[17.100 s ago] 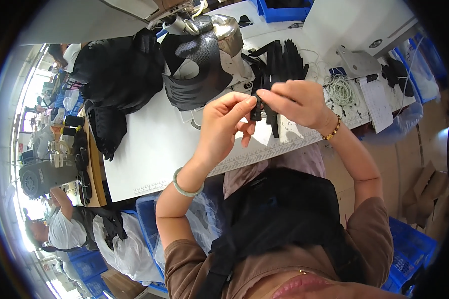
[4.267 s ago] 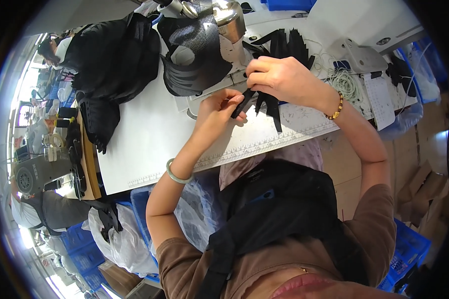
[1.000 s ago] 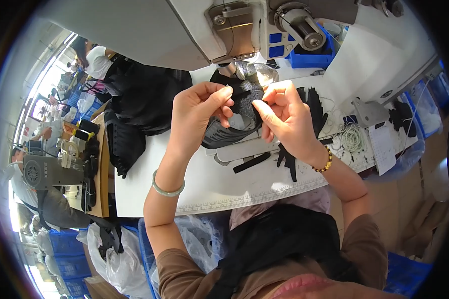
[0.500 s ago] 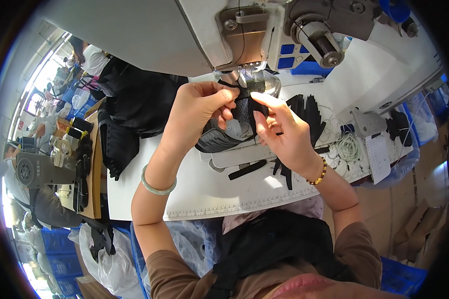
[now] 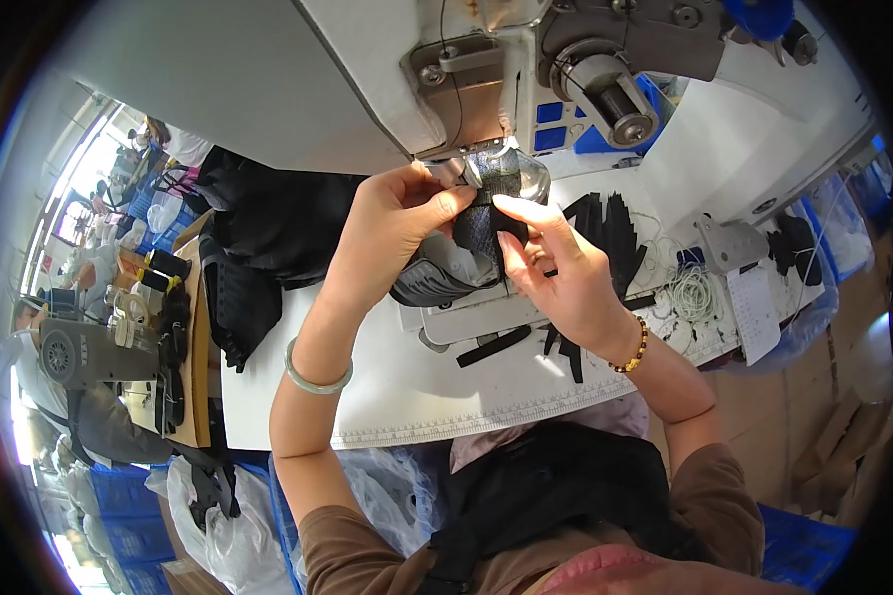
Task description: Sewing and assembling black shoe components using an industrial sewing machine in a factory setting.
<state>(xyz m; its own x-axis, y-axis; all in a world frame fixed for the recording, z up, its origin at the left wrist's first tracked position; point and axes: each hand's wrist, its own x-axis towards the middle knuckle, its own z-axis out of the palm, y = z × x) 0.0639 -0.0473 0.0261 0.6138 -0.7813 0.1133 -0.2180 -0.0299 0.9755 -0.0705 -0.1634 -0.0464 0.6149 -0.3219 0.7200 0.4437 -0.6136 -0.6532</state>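
Note:
A black shoe upper (image 5: 437, 283) with grey striped sides and a dark mesh part lies under the head of the sewing machine (image 5: 463, 94). My left hand (image 5: 392, 223) is closed at its left side, thumb and forefinger pinching the dark material near the needle area. From the right, my right hand (image 5: 561, 263) holds the mesh edge, forefinger laid on it and thumb just below. The other right fingers are curled. The needle tip and the exact pinch points are hidden behind fingers and machine parts.
Black fabric pieces (image 5: 278, 213) are heaped at the left of the white table (image 5: 387, 397). Black strips (image 5: 605, 233) and a coil of pale cord (image 5: 693, 296) lie to the right. A cardboard box edge (image 5: 200, 337) and grey machine (image 5: 99, 352) stand farther left.
The view has shifted slightly, so the machine head appears farther left and higher. Both hands stay at the shoe upper, with only small finger movements.

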